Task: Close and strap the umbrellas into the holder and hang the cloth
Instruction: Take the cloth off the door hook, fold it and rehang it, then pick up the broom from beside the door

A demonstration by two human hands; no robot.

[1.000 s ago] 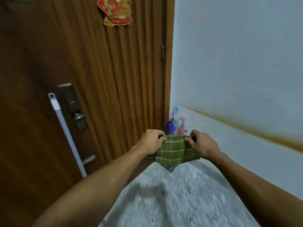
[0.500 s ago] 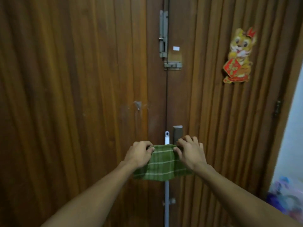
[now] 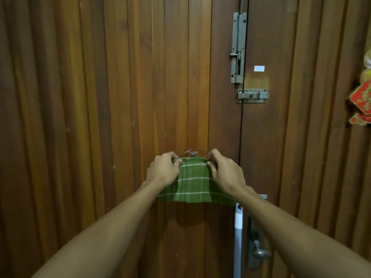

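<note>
A green cloth (image 3: 192, 183) with thin white check lines hangs between my two hands in front of a brown wooden door. My left hand (image 3: 163, 169) pinches its top left corner and my right hand (image 3: 224, 172) pinches its top right corner. The cloth's top edge sits just below a small metal hook (image 3: 192, 153) fixed on the left door leaf. The umbrellas and their holder are out of view.
The double door (image 3: 100, 117) of vertical planks fills the view. Metal bolts (image 3: 237, 49) and a latch (image 3: 252, 95) sit at the seam above. A white pole (image 3: 237, 237) leans by the door handle (image 3: 259, 251). A red and gold decoration (image 3: 361, 101) hangs at the right edge.
My view swung left from the corner with the umbrellas to the door. Both hands carried the cloth left and up to the hook on the left leaf.
</note>
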